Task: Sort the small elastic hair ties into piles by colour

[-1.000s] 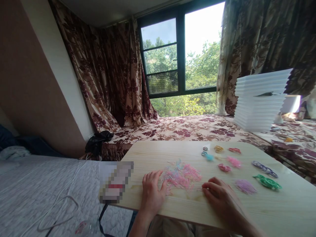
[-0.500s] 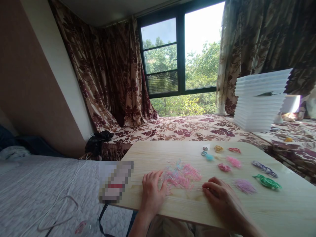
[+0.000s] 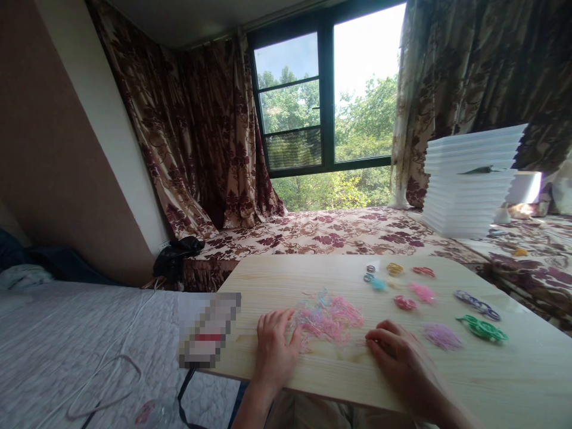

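A loose pile of thin pink and pale blue bands (image 3: 333, 317), looking like small elastics, lies on the light wooden table (image 3: 286, 274). At its left edge rests my left hand (image 3: 277, 342), open, thumb apart from the fingers and close to the pile. Right of the pile, my right hand (image 3: 395, 351) is low over the tabletop, thumb and fingertips pinched together. Whatever is between them is too small to make out. Beyond that hand are sorted heaps: a lilac heap (image 3: 441, 336), a pink heap (image 3: 422, 292), a light blue heap (image 3: 378, 285) and green bands (image 3: 485, 328).
Farther back lie yellow bands (image 3: 394, 269), red bands (image 3: 423, 271), dark pink bands (image 3: 404, 302) and purple-and-white bands (image 3: 477, 304). A blurred-out flat object (image 3: 210, 330) sits at the table's left edge. A white ridged stack (image 3: 469, 185) stands on the window ledge.
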The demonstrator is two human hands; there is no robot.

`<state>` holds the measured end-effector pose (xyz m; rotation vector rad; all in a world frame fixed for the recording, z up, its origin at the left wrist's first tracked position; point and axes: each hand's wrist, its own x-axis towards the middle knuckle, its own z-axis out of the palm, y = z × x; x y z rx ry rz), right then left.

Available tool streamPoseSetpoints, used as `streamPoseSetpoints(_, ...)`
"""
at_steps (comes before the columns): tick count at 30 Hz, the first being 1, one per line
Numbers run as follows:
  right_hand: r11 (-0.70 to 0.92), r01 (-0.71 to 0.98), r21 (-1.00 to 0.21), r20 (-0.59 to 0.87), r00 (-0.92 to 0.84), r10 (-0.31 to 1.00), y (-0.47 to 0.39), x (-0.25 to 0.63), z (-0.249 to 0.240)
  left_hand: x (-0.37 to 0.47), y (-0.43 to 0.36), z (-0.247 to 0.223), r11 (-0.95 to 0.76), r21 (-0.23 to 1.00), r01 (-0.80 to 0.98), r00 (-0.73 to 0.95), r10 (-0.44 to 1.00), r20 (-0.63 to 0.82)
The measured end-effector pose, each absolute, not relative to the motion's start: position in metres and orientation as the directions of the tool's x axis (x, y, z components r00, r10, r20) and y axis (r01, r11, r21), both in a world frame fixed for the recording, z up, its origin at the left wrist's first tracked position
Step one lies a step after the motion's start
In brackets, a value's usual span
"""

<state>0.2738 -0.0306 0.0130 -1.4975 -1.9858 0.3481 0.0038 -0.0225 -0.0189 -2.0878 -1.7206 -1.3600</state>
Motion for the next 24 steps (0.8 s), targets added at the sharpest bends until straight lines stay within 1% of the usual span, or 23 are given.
streamPoseSetpoints(17,0.356,0.777,-0.519,0.363,-0.177,0.915,-0.0306,0.2753,0.0108,0.0045,-0.0224,-0.0185,-0.349,0.436,0.83,-0.046,0.735,0.676)
streamPoseSetpoints(24,0.365,0.775,-0.516,0.374,-0.179,0.91,-0.0305,0.2742,0.012,0.0052,-0.0236,-0.0177,-0.338,0.404,0.85,-0.043,0.72,0.693)
